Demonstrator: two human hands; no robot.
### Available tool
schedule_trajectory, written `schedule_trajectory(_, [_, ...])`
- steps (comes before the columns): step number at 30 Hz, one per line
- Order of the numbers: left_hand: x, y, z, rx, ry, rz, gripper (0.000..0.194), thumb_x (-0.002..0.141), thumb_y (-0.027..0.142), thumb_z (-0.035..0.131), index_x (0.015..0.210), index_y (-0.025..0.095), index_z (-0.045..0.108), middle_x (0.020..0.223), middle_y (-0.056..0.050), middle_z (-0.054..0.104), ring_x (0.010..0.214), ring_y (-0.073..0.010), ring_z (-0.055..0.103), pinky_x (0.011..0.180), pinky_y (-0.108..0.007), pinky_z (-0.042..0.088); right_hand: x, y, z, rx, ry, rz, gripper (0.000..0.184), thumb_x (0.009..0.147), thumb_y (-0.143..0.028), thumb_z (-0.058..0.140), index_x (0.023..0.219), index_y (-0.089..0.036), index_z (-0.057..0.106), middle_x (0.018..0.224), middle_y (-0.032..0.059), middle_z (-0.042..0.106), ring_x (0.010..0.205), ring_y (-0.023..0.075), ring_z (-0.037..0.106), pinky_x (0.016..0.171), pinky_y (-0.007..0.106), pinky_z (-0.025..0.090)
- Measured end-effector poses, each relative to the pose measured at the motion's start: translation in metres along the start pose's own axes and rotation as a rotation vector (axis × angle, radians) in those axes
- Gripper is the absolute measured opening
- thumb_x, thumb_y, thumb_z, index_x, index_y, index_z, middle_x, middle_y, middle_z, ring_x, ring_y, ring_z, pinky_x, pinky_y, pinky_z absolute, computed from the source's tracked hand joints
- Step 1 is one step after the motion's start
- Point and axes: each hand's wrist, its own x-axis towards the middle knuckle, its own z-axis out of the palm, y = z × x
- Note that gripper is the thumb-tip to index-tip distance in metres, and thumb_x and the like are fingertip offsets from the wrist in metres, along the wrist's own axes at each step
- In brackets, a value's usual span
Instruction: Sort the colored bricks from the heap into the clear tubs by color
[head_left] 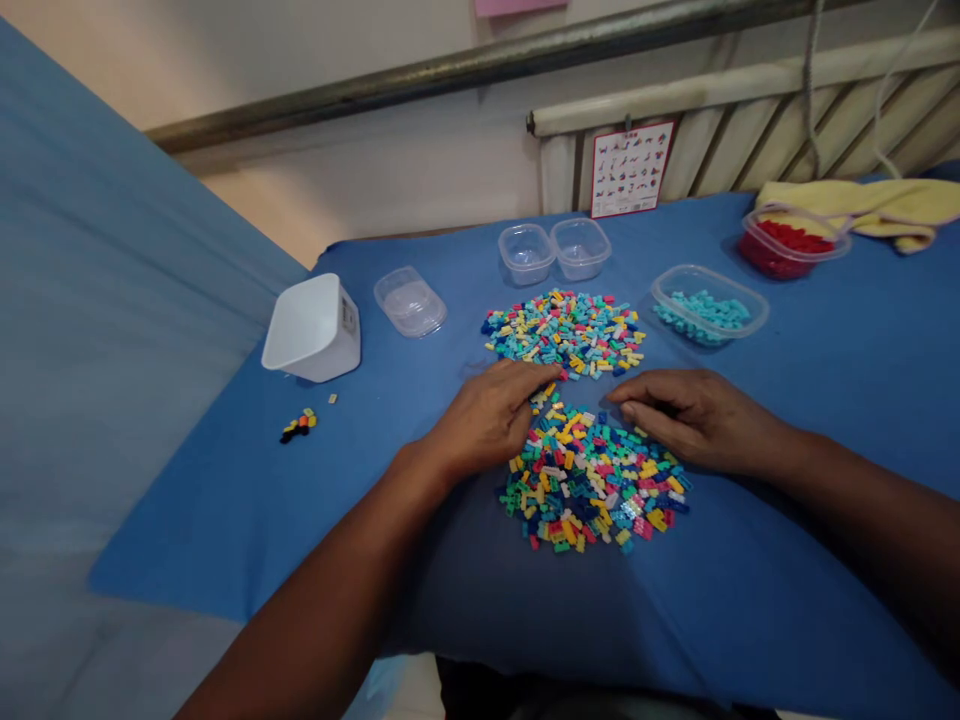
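- We see two heaps of small bricks on the bench (825, 400): a far heap (566, 325) and a near heap (592, 490), only a narrow gap between.
- Our left hand (487, 415) reaches across that gap, fingers stretched to a pink brick (562, 375); we cannot tell whether they pinch it.
- Our right hand (697, 420) rests at the near heap's right edge, fingers curled; we cannot tell whether they grip anything.
- We judge that a dragging palm could merge the heaps, or a careless forearm scatter strays.
- We note glossy, studded plastic bricks, creased blue cloth, and thin, clear rounded tubs holding turquoise bricks (705, 313) and red bricks (793, 240); a knock could spill them.
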Motion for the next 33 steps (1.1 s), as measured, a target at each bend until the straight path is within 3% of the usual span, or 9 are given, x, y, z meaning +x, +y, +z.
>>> schedule_trajectory(4, [0.002, 0.005, 0.003, -0.113, 0.075, -0.012, 0.050, 0.099, 0.006, 0.047, 0.140, 0.021, 0.071, 0.118, -0.005, 0.082, 0.112, -0.0202, 0.077, 0.105, -0.041, 0.063, 0.001, -0.001, 0.000, -0.013, 0.016, -0.016, 0.025, 0.113, -0.038, 0.058, 0.122, -0.027, 0.079, 0.102, 0.0040, 0.084, 0.085, 0.0213, 0.078, 0.076, 0.033, 0.060])
schedule_trajectory(6, [0.003, 0.006, 0.005, -0.100, 0.105, -0.006, 0.051, 0.100, 0.006, 0.046, 0.143, 0.021, 0.070, 0.127, -0.007, 0.080, 0.121, -0.0216, 0.075, 0.109, -0.044, 0.061, 0.001, -0.001, 0.000, -0.004, 0.016, -0.018, 0.024, 0.112, -0.037, 0.059, 0.121, -0.027, 0.079, 0.101, 0.0037, 0.084, 0.084, 0.0209, 0.078, 0.075, 0.033, 0.059])
schedule_trajectory(10, [0.007, 0.009, 0.008, -0.015, 0.019, 0.016, 0.050, 0.104, 0.012, 0.046, 0.151, 0.018, 0.064, 0.150, -0.013, 0.070, 0.140, -0.0271, 0.066, 0.121, -0.052, 0.054, 0.002, -0.002, -0.001, 0.002, 0.009, -0.006, 0.023, 0.112, -0.037, 0.060, 0.119, -0.028, 0.079, 0.101, 0.0037, 0.084, 0.083, 0.0212, 0.077, 0.074, 0.033, 0.059])
schedule_trajectory(16, [0.007, 0.009, 0.007, -0.045, 0.127, 0.003, 0.038, 0.106, 0.012, 0.045, 0.133, 0.017, 0.072, 0.118, -0.010, 0.078, 0.113, -0.0238, 0.073, 0.104, -0.046, 0.061, 0.002, -0.001, -0.001, -0.009, 0.011, -0.007, 0.024, 0.111, -0.037, 0.060, 0.119, -0.027, 0.080, 0.100, 0.0038, 0.084, 0.083, 0.0214, 0.077, 0.075, 0.034, 0.059])
schedule_trajectory(22, [0.007, 0.007, 0.010, 0.011, 0.070, 0.037, 0.043, 0.110, 0.017, 0.045, 0.147, 0.016, 0.066, 0.144, -0.014, 0.073, 0.131, -0.0277, 0.069, 0.115, -0.051, 0.056, 0.002, -0.002, -0.002, 0.000, 0.008, -0.012, 0.024, 0.111, -0.037, 0.059, 0.118, -0.028, 0.080, 0.101, 0.0031, 0.084, 0.083, 0.0217, 0.078, 0.074, 0.034, 0.060])
schedule_trajectory(28, [0.009, 0.009, 0.007, -0.095, 0.162, -0.030, 0.037, 0.107, 0.014, 0.046, 0.133, 0.017, 0.073, 0.111, -0.008, 0.080, 0.107, -0.0224, 0.074, 0.102, -0.043, 0.060, 0.003, -0.004, -0.002, -0.019, 0.014, -0.031, 0.023, 0.112, -0.035, 0.058, 0.119, -0.026, 0.078, 0.100, 0.0031, 0.083, 0.083, 0.0204, 0.078, 0.072, 0.031, 0.058])
schedule_trajectory(33, [0.009, 0.011, 0.009, -0.048, 0.090, 0.025, 0.039, 0.109, 0.017, 0.048, 0.140, 0.014, 0.071, 0.133, -0.013, 0.078, 0.120, -0.0275, 0.073, 0.109, -0.051, 0.058, 0.003, -0.005, -0.002, -0.019, 0.024, -0.045, 0.021, 0.111, -0.032, 0.059, 0.118, -0.025, 0.078, 0.101, 0.0025, 0.083, 0.084, 0.0186, 0.078, 0.074, 0.030, 0.058])
